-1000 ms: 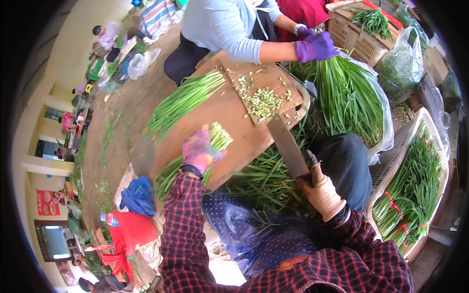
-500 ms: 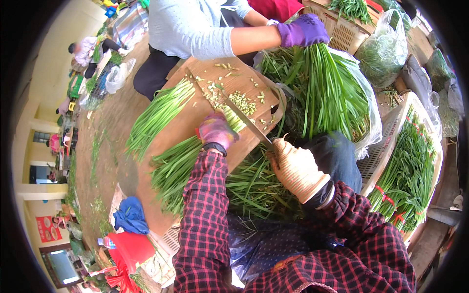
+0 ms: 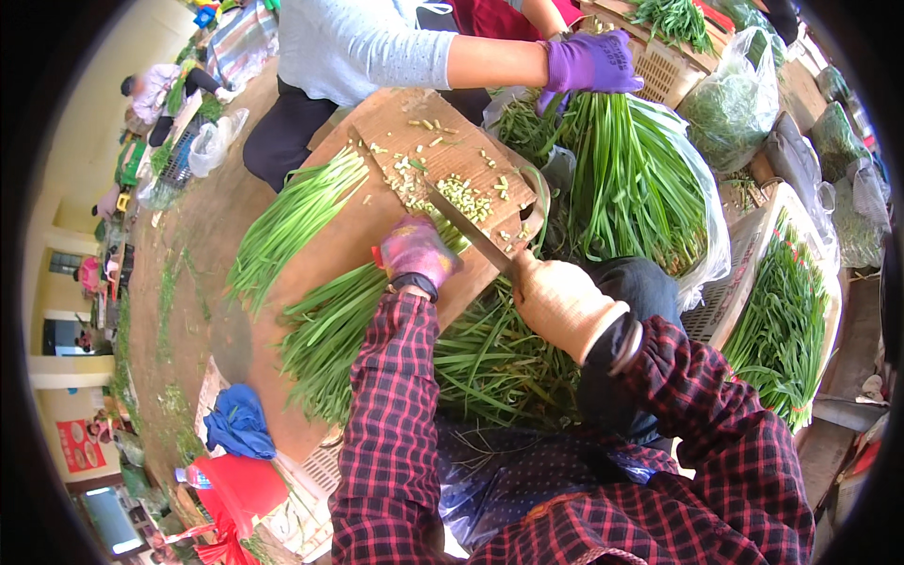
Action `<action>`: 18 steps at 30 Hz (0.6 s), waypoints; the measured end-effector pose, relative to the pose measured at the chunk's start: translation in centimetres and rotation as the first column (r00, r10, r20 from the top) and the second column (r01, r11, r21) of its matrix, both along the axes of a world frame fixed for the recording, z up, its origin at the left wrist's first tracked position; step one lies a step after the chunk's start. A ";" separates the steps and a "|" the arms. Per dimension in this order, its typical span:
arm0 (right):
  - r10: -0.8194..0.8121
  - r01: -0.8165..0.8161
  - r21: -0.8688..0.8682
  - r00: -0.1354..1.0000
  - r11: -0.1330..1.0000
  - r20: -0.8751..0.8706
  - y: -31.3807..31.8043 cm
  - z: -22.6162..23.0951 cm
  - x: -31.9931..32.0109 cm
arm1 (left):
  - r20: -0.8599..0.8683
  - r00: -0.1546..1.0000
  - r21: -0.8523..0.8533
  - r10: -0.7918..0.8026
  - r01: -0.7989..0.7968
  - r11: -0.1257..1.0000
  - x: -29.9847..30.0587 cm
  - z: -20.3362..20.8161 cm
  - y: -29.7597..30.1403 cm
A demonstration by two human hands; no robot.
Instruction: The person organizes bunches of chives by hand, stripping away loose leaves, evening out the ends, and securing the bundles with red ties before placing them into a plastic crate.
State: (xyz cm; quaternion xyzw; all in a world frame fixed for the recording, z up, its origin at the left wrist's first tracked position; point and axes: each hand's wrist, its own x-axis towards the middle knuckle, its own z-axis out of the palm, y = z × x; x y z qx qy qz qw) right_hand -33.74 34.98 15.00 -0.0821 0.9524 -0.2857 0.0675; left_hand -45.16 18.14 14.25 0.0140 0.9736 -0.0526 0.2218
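Observation:
In a patterned pinkish-purple glove, my left hand (image 3: 421, 252) is closed around a bunch of long flat green leaves, like garlic chives (image 3: 334, 330), pressing it on the board (image 3: 395, 122). Its pale stem ends stick out past my fingers toward the knife. My right hand (image 3: 565, 306), in a cream knit glove, grips a long-bladed knife (image 3: 474, 233). The blade lies slantwise beside the stem ends, its tip among short cut stem pieces (image 3: 463, 200). A second bunch of chives (image 3: 299, 224) rests to the left on the board. More loose leaves (image 3: 504, 367) lie below the board, near my lap.
Across from me, a person in purple gloves (image 3: 593, 64) holds a large bunch of chives (image 3: 621, 174) over a plastic bag. At right stands a white crate (image 3: 753, 235) of green bundles. A red bucket (image 3: 247, 490) and blue cloth (image 3: 240, 421) sit lower left.
My right hand and the knife have shifted slightly up and left. My left hand stays on the bunch. Across from me, the person's second purple glove now shows beside their bunch.

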 end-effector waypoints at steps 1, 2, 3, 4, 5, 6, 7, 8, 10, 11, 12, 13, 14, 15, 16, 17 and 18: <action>-0.010 0.010 -0.013 1.000 1.000 -0.001 -0.3 -0.1 -0.9 | 0.029 1.000 -0.017 -0.004 0.005 1.000 -0.2 0.5 0.7; -0.018 0.018 -0.031 1.000 0.999 -0.003 -0.9 -0.8 -2.1 | 0.056 0.998 -0.040 -0.006 0.008 0.999 -0.2 0.8 1.0; -0.025 0.025 -0.049 1.000 0.998 -0.004 -1.5 -1.7 -3.1 | -0.025 0.999 -0.045 -0.034 0.033 0.998 -0.1 -0.1 0.8; -0.029 0.027 -0.042 0.999 0.999 -0.040 -1.9 -2.8 -3.9 | -0.115 0.991 -0.045 -0.071 0.066 0.997 -0.1 -1.4 0.6; -0.023 0.020 -0.040 0.997 0.999 -0.077 -2.6 -3.0 -4.8 | -0.205 0.974 -0.054 -0.098 0.089 0.995 0.1 -1.6 0.5; -0.020 0.020 0.001 0.999 1.000 -0.047 -3.1 -3.1 -5.6 | -0.239 0.963 -0.064 -0.126 0.114 0.991 0.2 -1.7 0.6; -0.038 0.037 0.048 0.999 0.998 0.020 -4.3 -2.5 -6.4 | -0.232 0.964 -0.064 -0.130 0.118 0.991 0.5 -2.0 0.1; -0.017 0.015 0.069 0.999 0.997 0.032 -4.6 -1.9 -6.8 | -0.237 0.962 -0.059 -0.134 0.124 0.991 0.2 -2.4 -0.3; -0.045 0.044 0.064 0.999 0.997 0.021 -5.1 -1.5 -7.1 | -0.224 0.967 -0.039 -0.123 0.117 0.992 0.3 -2.0 -0.4; -0.057 0.055 0.053 0.998 0.997 0.033 -5.2 -1.7 -7.1 | -0.228 0.967 -0.025 -0.113 0.110 0.994 0.5 -1.9 -0.6; -0.069 0.067 0.042 0.997 0.997 0.046 -5.2 -1.9 -7.2 | -0.231 0.967 -0.010 -0.104 0.104 0.995 0.5 -1.8 -0.9; -0.080 0.078 0.034 0.995 0.996 0.060 -5.1 -1.9 -7.3 | -0.233 0.968 0.007 -0.093 0.097 0.995 0.5 -1.2 -1.0; -0.076 0.075 0.025 0.995 0.997 0.059 -5.1 -2.2 -7.4 | -0.144 0.990 0.083 -0.003 0.015 0.996 0.3 -0.2 -1.4; -0.064 0.064 -0.001 0.997 0.998 0.050 -5.1 -2.5 -7.4 | -0.124 0.991 0.107 0.050 -0.037 0.994 0.6 0.6 -2.3; -0.074 0.074 -0.015 0.996 0.997 0.041 -4.5 -3.0 -7.4 | -0.146 0.987 0.165 0.070 -0.046 0.985 0.5 0.0 -3.2; -0.069 0.070 -0.039 0.997 0.997 0.031 -4.3 -2.8 -7.3 | -0.170 0.980 0.213 0.104 -0.066 0.975 0.9 0.2 -4.3; -0.085 0.088 -0.061 0.995 0.994 0.053 -4.3 -2.6 -7.3 | -0.166 0.980 0.200 0.112 -0.078 0.977 1.2 0.3 -5.0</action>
